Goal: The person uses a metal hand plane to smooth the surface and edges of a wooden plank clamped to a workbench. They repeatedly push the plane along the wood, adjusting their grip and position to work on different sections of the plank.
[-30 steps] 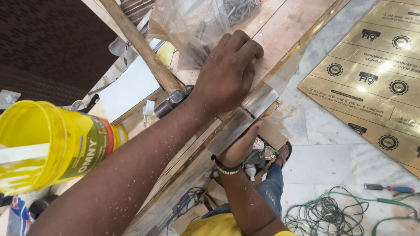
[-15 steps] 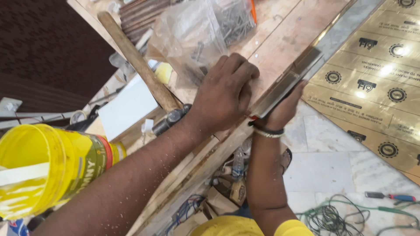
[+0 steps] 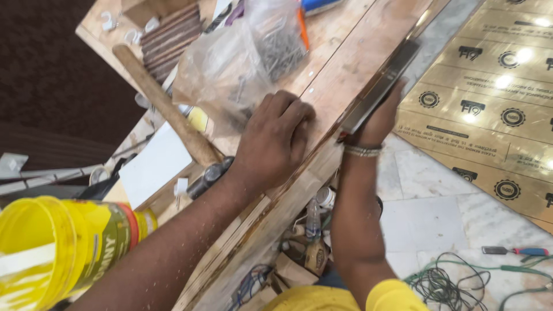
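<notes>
The left hand [image 3: 275,138] lay flat, fingers together, on the plywood board [image 3: 351,63]. The right hand [image 3: 381,115] pressed a metal strip [image 3: 381,85] against its edge; those fingers were hidden.

The wooden board [image 3: 351,63] under the left hand [image 3: 273,141] has a matt, reddish-brown face, smooth but dusty, with pale scratches. The strip [image 3: 380,86] that the right hand [image 3: 377,118] presses on the board's edge is metal, dark and glossy, and it reflects light. The bag [image 3: 230,75] is thin clear plastic, wrinkled and a little cloudy; the nails [image 3: 282,52] inside look like dull grey metal. The hammer handle [image 3: 164,109] is bare, worn wood. The bucket [image 3: 57,247] is shiny yellow plastic. The floor [image 3: 426,196] is polished pale stone. The sheets [image 3: 489,109] on it look like brown board with a glossy film.
</notes>
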